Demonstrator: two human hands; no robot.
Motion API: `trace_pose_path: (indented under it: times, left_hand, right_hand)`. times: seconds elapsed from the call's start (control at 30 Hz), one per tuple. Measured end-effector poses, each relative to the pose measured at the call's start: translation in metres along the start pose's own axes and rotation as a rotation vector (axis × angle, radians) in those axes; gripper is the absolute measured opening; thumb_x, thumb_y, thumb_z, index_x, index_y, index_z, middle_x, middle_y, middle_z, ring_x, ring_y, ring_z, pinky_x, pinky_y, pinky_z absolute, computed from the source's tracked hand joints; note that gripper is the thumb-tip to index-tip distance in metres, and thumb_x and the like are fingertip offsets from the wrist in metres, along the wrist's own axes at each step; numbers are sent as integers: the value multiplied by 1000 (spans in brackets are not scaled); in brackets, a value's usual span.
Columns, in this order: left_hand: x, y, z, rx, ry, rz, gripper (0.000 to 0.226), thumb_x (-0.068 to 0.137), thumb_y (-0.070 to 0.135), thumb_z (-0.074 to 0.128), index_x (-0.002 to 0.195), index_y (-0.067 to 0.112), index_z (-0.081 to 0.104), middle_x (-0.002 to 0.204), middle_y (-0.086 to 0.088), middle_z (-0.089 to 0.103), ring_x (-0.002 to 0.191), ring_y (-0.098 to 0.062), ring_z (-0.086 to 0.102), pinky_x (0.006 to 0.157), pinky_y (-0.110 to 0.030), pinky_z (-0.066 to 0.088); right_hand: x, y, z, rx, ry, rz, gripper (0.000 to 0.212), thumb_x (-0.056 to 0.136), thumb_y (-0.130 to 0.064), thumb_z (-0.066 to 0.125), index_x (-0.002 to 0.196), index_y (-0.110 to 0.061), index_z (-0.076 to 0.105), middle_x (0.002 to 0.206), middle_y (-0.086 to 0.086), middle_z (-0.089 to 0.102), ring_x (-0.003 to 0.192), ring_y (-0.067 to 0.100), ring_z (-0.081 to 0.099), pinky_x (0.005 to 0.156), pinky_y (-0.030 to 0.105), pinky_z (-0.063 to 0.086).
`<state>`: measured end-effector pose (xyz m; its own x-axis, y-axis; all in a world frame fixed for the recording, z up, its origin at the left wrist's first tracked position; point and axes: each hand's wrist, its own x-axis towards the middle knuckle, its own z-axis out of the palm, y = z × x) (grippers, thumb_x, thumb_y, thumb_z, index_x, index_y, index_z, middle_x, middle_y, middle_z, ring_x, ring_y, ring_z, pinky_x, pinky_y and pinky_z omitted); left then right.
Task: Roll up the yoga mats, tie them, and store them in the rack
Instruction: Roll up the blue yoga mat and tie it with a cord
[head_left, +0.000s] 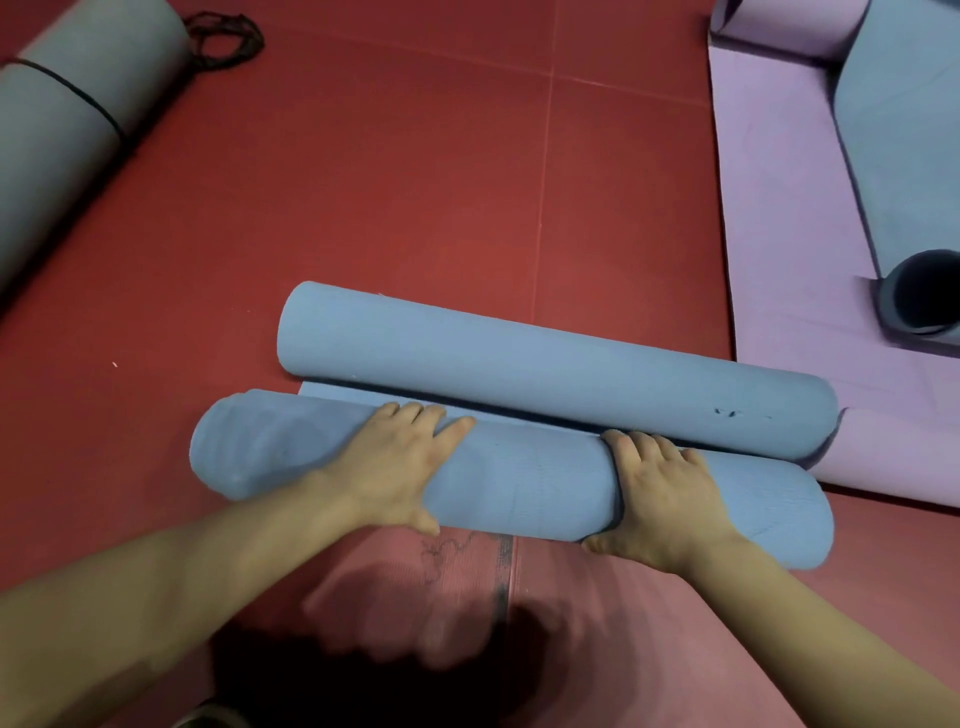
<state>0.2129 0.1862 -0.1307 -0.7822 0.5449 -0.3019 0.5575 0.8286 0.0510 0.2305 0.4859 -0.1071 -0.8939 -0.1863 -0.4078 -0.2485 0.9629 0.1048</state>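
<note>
Both bare forearms are reaching in from the near edge, the left hand (400, 462) and right hand (660, 493) lying palm-down with fingers (415, 415) spread, pressing on the near blue roll (519, 488) rather than gripping it. Just beyond it, a second blue roll (545, 369) is resting on the red floor (389, 182). No readable writing is showing. Counted: two blue rolls here, one tied grey roll (67, 130) far left, a purple mat (779, 234) lying right.
</note>
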Motion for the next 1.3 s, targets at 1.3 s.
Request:
trace_pose_path:
  times: [1.3]
  left_hand:
    - [19, -30, -23, -331, -269, -1, 99, 49, 67, 77, 137, 38, 42, 123, 18, 58, 112, -10, 56, 95, -33, 48]
  right_hand:
    - [-5, 6, -4, 98, -51, -64, 136, 41, -93, 56, 151, -24, 18, 147, -5, 36, 139, 19, 33, 119, 35, 25]
